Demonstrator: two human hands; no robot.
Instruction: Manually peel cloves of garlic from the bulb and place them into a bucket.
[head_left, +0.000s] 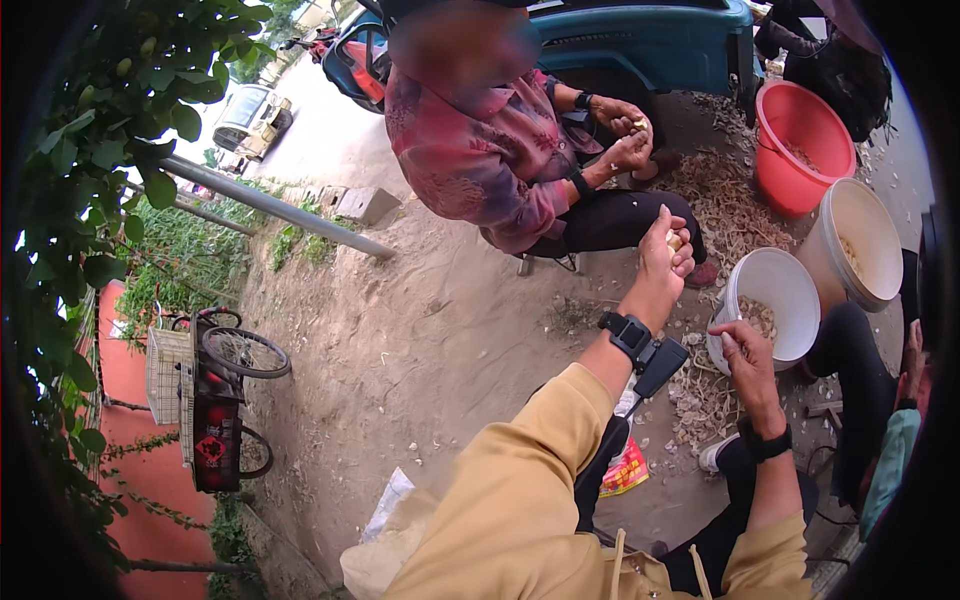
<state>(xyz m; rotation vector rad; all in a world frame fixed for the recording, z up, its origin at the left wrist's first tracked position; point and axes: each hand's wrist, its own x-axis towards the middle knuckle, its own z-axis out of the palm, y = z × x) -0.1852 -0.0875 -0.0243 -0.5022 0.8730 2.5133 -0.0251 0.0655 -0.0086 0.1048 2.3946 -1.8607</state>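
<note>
My left hand (666, 255), a strapped device on its wrist, is raised with its fingers curled around pale garlic cloves (673, 241). Lower and to the right, my right hand (748, 360) is bent at the near rim of a white bucket (796, 289); thumb and fingertips are close together, and I cannot tell if anything is between them. Cloves (757, 316) lie inside that bucket. Behind it, a larger cream bucket (825, 225) holds pale peeled cloves (850, 257). Garlic skins (720, 187) are strewn over the dirt around the buckets.
A seated person (480, 165) in a patterned shirt handles garlic just ahead. A red tub (799, 142) stands behind the buckets, near a blue vehicle (637, 45). Another person's knee (847, 360) is close at right. Near my legs lies a red and yellow packet (625, 471).
</note>
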